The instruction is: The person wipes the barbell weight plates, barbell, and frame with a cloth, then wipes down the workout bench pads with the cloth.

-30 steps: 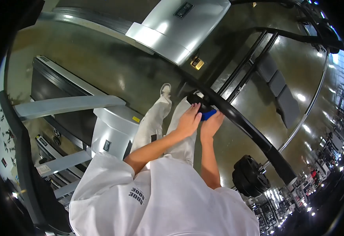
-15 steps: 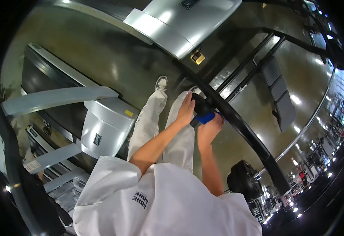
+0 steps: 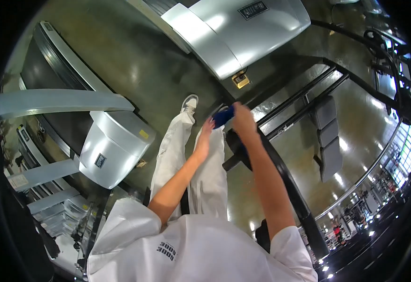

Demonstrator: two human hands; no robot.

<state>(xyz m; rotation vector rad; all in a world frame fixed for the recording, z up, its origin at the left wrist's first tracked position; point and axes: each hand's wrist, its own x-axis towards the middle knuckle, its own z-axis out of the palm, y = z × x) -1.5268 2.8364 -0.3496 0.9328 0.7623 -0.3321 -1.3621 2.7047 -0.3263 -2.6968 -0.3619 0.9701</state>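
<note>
A dark blue cloth (image 3: pixel 223 117) stretches between my two hands, above my right shoe and lower leg. My right hand (image 3: pixel 244 123) is closed on its right end, the fingers slightly blurred. At the cloth's left edge, the fingers of my left hand (image 3: pixel 206 137) pinch it. Just below and right of the cloth is the black frame bar (image 3: pixel 285 176) of a gym machine, with a short black stub (image 3: pixel 233 161) sticking out toward my leg. Neither hand touches the bar.
Silver treadmill housings stand at left (image 3: pixel 116 148) and ahead (image 3: pixel 243 33). Grey pads (image 3: pixel 329 136) and black rails lie to the right, beside a long metal barbell (image 3: pixel 360 181). A yellow floor socket (image 3: pixel 241 81) sits below the front treadmill.
Both hands have lifted off the black machine part and moved up and left. The blue cloth, bunched under my right hand before, is now spread between both hands. The view has shifted slightly.
</note>
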